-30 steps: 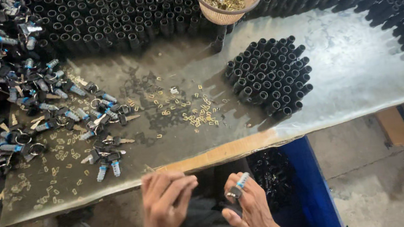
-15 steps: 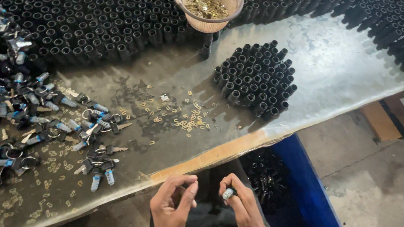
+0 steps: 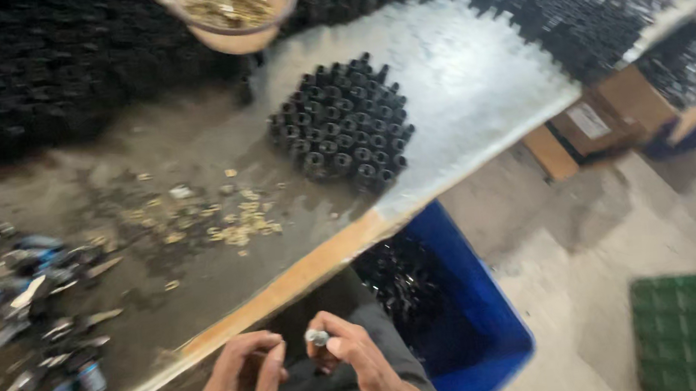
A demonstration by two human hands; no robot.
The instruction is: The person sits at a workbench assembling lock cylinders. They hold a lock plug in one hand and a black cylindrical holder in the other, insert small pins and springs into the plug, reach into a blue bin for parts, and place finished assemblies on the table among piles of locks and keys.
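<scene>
Right hand [image 3: 364, 364]: grip clenched on a small silvery metal cylinder [image 3: 318, 337], pinched at the fingertips so that the piece juts out toward the other hand. Left hand [image 3: 243, 386]: fingers curled just beside the cylinder, not clearly touching it; whether this grip holds anything cannot be told. Both hands sit below the near wooden edge of the grey, dusty bench [image 3: 475, 96], over the person's lap. Landmark: round cluster of upright black tubes [image 3: 343, 127] standing on the bench, well above the hands. Left of the cluster, a scatter of small brass-coloured bits [image 3: 234, 220]; further left, a blurred heap of blue-and-silver parts [image 3: 30, 289]. Above and left of the cluster, a tan round bowl of brass-coloured pieces [image 3: 229, 10], backed by dense rows of black tubes [image 3: 51, 71]. Below the cluster, just right of the hands, a blue plastic bin [image 3: 464, 313] holding dark parts.
</scene>
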